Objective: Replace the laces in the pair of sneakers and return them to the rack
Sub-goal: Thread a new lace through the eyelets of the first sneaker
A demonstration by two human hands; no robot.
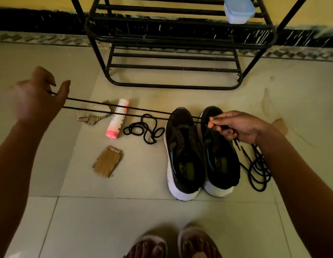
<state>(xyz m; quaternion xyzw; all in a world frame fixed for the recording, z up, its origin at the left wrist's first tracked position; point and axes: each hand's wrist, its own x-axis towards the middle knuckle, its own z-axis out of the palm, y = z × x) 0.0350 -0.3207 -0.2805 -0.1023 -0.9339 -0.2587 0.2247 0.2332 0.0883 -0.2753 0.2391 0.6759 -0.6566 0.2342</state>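
Two black sneakers with white soles, the left sneaker [182, 153] and the right sneaker [220, 157], stand side by side on the tiled floor, toes toward the rack, eyelets without laces. A black lace [115, 110] is stretched taut in two strands between my hands. My left hand [39, 94] holds its looped end at the left, and my right hand [236, 127] pinches its two tips over the right sneaker. A second black lace [145, 130] lies coiled left of the sneakers. A third black lace [257, 168] lies coiled to their right.
The black metal shoe rack [173, 53] stands against the wall ahead, with a pale blue plastic box [238, 10] on an upper shelf. A pink-capped tube [117, 119], a cardboard piece [107, 161] and a crumpled wrapper [93, 114] lie on the floor. My sandalled feet [173, 243] show at the bottom.
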